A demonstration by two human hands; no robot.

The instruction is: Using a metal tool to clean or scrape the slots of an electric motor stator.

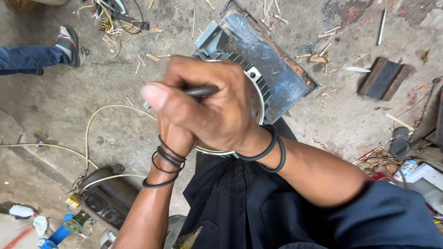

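Observation:
My right hand (207, 103) is raised close to the camera, fist closed around a thin dark metal rod (200, 91) that pokes out toward the left. My left hand (173, 133) sits right beneath it, mostly hidden, with black rubber rings around the wrist; what it holds cannot be seen. Both hands hover over a round grey electric motor housing (256, 99) with cooling fins. The motor stands on a rusty blue metal base plate (272, 60) on the concrete floor.
Another person's leg and shoe (67, 44) are at the upper left beside a wire tangle (110, 18). A cream cable (92, 124) runs to a dark motor part (108, 198). Wood slivers litter the floor; a dark block (383, 78) lies right.

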